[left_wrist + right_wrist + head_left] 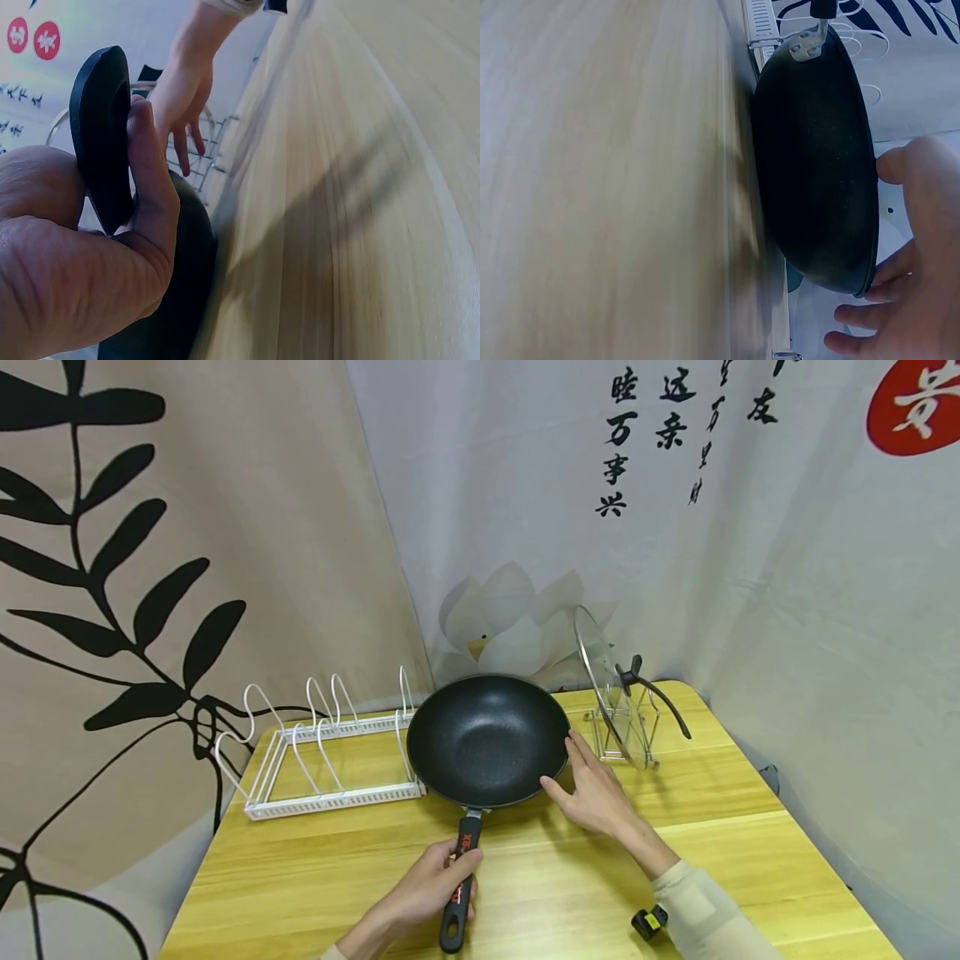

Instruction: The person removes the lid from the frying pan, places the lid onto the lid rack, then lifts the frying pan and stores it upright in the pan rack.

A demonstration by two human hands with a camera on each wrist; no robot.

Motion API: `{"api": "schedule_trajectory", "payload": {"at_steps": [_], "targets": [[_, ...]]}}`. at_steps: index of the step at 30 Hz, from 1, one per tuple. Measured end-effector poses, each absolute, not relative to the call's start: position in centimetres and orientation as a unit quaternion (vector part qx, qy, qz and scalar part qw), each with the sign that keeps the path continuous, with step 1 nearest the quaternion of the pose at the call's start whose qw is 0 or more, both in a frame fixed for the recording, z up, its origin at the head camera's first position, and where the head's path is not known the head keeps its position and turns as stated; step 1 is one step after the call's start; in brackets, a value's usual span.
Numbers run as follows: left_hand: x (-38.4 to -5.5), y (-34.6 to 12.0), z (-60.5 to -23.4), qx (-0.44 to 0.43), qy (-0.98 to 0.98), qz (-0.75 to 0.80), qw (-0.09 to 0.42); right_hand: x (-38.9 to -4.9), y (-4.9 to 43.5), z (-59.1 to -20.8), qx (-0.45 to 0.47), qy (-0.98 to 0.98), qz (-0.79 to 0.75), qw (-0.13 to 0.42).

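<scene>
A black frying pan (487,739) with deep, sloping sides faces upward in the middle of the head view, close over the wooden table. My left hand (429,887) grips its black handle (467,843), thumb on top. The left wrist view shows the fingers (154,180) curled round that handle (101,142). At the pan's right side is my right hand (596,789), fingers spread and fairly straight. Its thumb and fingertips touch the rim; in the right wrist view the thumb (892,165) lies against the edge of the pan (814,165).
Left of the pan stands a white rack (337,795) with upright loops, its right end beside the pan. Behind the right hand, a glass lid (600,677) with a black handle leans in a wire stand (647,727). A small black-and-yellow object (648,922) lies by the right sleeve.
</scene>
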State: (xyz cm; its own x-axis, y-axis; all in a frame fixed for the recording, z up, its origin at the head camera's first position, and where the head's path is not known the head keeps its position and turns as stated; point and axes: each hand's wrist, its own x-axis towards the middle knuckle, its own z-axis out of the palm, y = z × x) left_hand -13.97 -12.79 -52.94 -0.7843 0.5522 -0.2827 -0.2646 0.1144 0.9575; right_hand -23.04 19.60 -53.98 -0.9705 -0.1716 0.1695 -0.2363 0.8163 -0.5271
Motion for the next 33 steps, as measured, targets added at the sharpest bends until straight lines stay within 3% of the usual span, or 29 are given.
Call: {"api": "schedule_trajectory", "payload": {"at_steps": [33], "targets": [[-13.4,-9.6,-53.9,0.083,0.648,0.690,0.311,-24.5,20.9,-54.3,0.128,-0.937,0.323,0.029]]}}
